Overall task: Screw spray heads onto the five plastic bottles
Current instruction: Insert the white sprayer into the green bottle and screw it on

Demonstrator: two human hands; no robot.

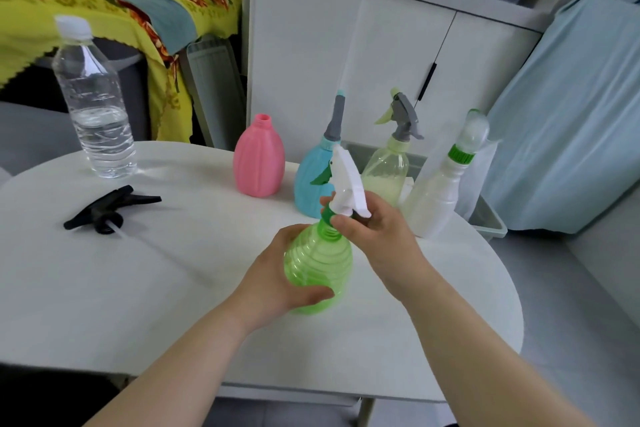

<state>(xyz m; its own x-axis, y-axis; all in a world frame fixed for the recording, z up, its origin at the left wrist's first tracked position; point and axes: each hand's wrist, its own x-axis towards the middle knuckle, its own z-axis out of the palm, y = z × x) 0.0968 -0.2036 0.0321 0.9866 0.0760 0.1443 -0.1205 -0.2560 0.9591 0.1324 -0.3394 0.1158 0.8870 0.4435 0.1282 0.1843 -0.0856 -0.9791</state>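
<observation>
My left hand [273, 274] grips the body of a translucent green bottle [320, 263] standing on the white table [138, 288]. My right hand [374, 229] is closed around the green collar of a white spray head [346, 180] sitting on that bottle's neck. Behind stand a pink bottle [259, 163] with an open neck, a blue bottle [311, 177] with a grey nozzle head, a pale green bottle [386, 170] with a grey trigger head, and a white bottle [434, 198] with a green collar and clear cap. A black spray head [110, 206] lies loose at the left.
A clear water bottle [93, 104] with a white cap stands at the table's back left. A grey tray [488, 218] sits off the right edge behind the bottles. White cabinets [450, 55] and a cloth-covered surface [571, 114] lie beyond.
</observation>
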